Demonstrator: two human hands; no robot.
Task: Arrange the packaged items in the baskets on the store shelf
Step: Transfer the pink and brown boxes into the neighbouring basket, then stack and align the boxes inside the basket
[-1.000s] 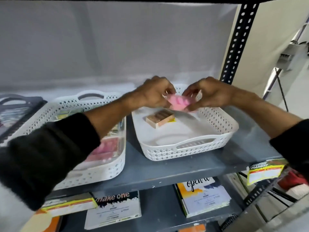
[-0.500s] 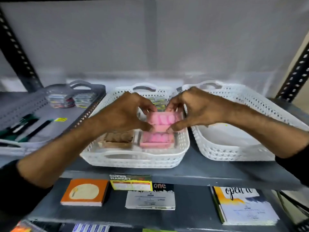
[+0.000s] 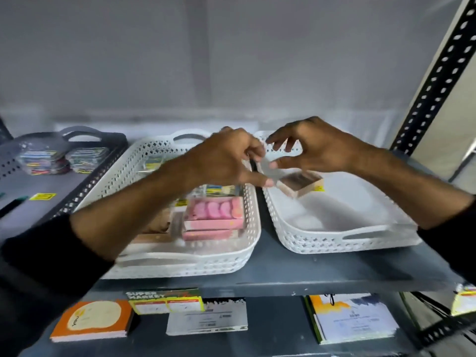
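Two white perforated baskets stand side by side on the grey shelf. The middle basket (image 3: 247, 220) holds a stack of pink packages (image 3: 215, 215), brown packages and small yellow-green packets behind. The right basket (image 3: 334, 240) holds one brown package (image 3: 300, 183) near its back left. My left hand (image 3: 226, 157) hovers over the gap between the baskets, fingers curled and apart, holding nothing. My right hand (image 3: 313, 145) hovers above the right basket's back left corner, fingers spread, empty, just above the brown package.
A dark grey basket (image 3: 103, 166) at the left holds clear packets of colourful items and pens. A black perforated upright (image 3: 435, 81) bounds the shelf at the right. The lower shelf carries an orange notebook (image 3: 92, 320), cards and a price label (image 3: 164, 301).
The pink package that both hands held now lies on the stack in the middle basket. Both hands have let go and moved right, toward the right basket.
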